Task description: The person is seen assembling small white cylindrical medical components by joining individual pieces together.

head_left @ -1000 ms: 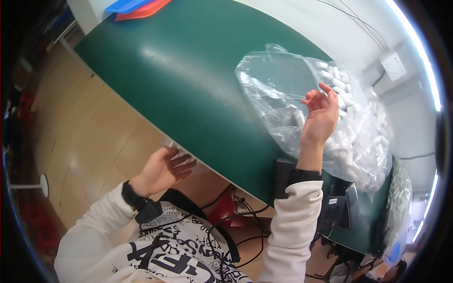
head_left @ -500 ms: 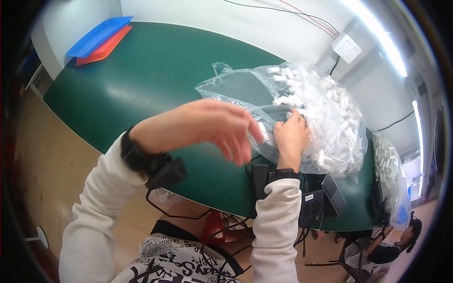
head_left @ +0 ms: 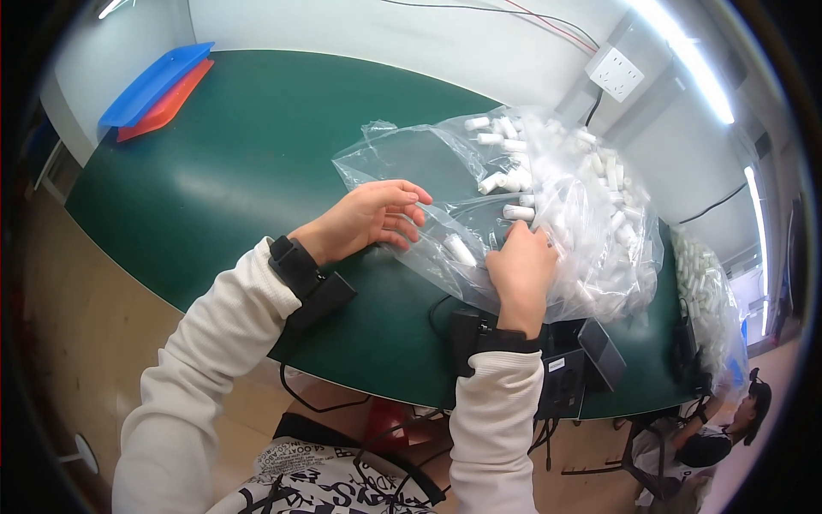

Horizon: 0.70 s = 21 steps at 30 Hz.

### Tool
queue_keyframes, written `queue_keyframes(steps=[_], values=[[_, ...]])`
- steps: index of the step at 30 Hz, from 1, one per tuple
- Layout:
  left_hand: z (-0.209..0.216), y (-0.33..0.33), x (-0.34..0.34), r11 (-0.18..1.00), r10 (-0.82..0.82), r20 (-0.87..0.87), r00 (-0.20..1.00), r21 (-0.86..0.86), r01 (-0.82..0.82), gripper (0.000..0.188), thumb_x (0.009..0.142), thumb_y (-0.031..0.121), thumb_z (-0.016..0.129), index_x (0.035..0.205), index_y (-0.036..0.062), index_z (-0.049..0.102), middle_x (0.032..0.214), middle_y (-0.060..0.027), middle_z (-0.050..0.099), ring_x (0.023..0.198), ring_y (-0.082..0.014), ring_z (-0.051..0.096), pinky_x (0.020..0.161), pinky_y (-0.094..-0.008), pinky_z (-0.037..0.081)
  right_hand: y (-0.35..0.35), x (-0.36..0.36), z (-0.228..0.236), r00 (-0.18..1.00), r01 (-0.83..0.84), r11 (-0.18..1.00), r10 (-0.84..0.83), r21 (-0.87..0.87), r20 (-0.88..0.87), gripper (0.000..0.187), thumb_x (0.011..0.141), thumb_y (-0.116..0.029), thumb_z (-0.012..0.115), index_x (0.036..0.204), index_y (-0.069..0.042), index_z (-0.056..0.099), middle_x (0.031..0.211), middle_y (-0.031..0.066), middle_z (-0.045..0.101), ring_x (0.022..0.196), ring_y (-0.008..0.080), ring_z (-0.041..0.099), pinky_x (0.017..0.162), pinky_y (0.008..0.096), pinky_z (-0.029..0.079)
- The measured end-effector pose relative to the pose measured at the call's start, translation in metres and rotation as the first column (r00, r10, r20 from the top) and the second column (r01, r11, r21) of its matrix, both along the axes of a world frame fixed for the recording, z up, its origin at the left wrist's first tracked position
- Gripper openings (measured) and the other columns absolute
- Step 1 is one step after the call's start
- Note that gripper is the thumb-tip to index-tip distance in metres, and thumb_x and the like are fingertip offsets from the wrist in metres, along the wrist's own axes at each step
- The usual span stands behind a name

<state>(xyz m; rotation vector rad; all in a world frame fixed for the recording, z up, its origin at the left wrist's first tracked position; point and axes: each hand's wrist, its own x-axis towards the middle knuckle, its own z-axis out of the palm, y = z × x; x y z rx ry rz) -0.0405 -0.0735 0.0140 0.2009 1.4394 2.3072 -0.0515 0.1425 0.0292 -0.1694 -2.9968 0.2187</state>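
A large clear plastic bag [head_left: 402, 154] full of small white cylinders [head_left: 612, 176] lies on the green table, its mouth spread toward the left. My left hand [head_left: 377, 218] hovers by the mouth's near edge, fingers loosely curled and apart, holding nothing that shows. A single white cylinder [head_left: 460, 250] rests near the bag's front edge, between my hands. Closed and bent at the knuckles, my right hand [head_left: 524, 270] is at the bag's near side. Its fingertips are partly hidden, so what they grip cannot be made out. Another white cylinder [head_left: 518, 212] lies just beyond them.
Blue [head_left: 154, 86] and red [head_left: 167, 107] trays are stacked at the table's far left. Black devices [head_left: 591, 355] with cables stand at the near edge, right of my forearm. Another filled bag [head_left: 702, 291] and a person [head_left: 693, 445] are at far right. A socket box [head_left: 615, 72] is on the wall.
My left hand has drawn back to the left, away from my right hand, and its blur is gone. My right hand has shifted slightly toward me. The lone cylinder between them shows more fully.
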Motion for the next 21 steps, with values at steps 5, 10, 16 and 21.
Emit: queue_keyframes(steps=[5, 10, 16, 21], values=[[-0.001, -0.002, 0.0, 0.999, 0.034, 0.022, 0.999, -0.042, -0.033, 0.031, 0.086, 0.029, 0.052, 0.105, 0.0041, 0.053, 0.083, -0.0047, 0.056, 0.075, -0.0135, 0.057, 0.069, -0.0264, 0.047, -0.013, 0.0, 0.01, 0.976, -0.18, 0.956, 0.145, -0.232, -0.16, 0.034, 0.064, -0.009, 0.062, 0.098, -0.004, 0.059, 0.098, 0.016, 0.057, 0.08, 0.0262, 0.059, 0.073, 0.0354, 0.047], [0.001, 0.006, 0.003, 0.998, 0.061, -0.048, 0.997, -0.006, -0.061, 0.035, 0.086, 0.03, 0.057, 0.11, 0.0049, 0.053, 0.09, -0.0053, 0.058, 0.078, -0.0124, 0.058, 0.071, -0.0258, 0.047, -0.037, 0.002, 0.014, 0.88, -0.449, 0.051, 0.199, -0.892, -0.432, 0.029, 0.076, -0.002, 0.057, 0.104, -0.002, 0.054, 0.1, 0.012, 0.053, 0.072, 0.0139, 0.056, 0.06, 0.0239, 0.047], [-0.009, 0.009, 0.003, 0.998, 0.065, -0.206, 0.976, -0.009, -0.068, 0.037, 0.086, 0.027, 0.06, 0.114, 0.0048, 0.051, 0.099, -0.006, 0.06, 0.087, -0.0123, 0.059, 0.075, -0.0257, 0.049, -0.056, 0.004, 0.0, 0.831, -0.392, -0.096, 0.389, -0.915, -0.397, 0.031, 0.081, 0.001, 0.05, 0.111, -0.003, 0.053, 0.106, 0.0106, 0.053, 0.073, 0.008, 0.055, 0.057, 0.0184, 0.045], [-0.006, 0.008, 0.003, 0.975, 0.22, -0.097, 0.971, 0.016, -0.22, 0.035, 0.088, 0.026, 0.056, 0.116, 0.0041, 0.05, 0.094, -0.0117, 0.062, 0.076, -0.0173, 0.063, 0.07, -0.0282, 0.052, -0.049, 0.008, 0.009, 0.75, -0.638, 0.248, 0.413, -0.729, -0.516, 0.041, 0.073, -0.003, 0.049, 0.114, -0.006, 0.054, 0.105, 0.0116, 0.057, 0.084, 0.0192, 0.055, 0.075, 0.0295, 0.046]])
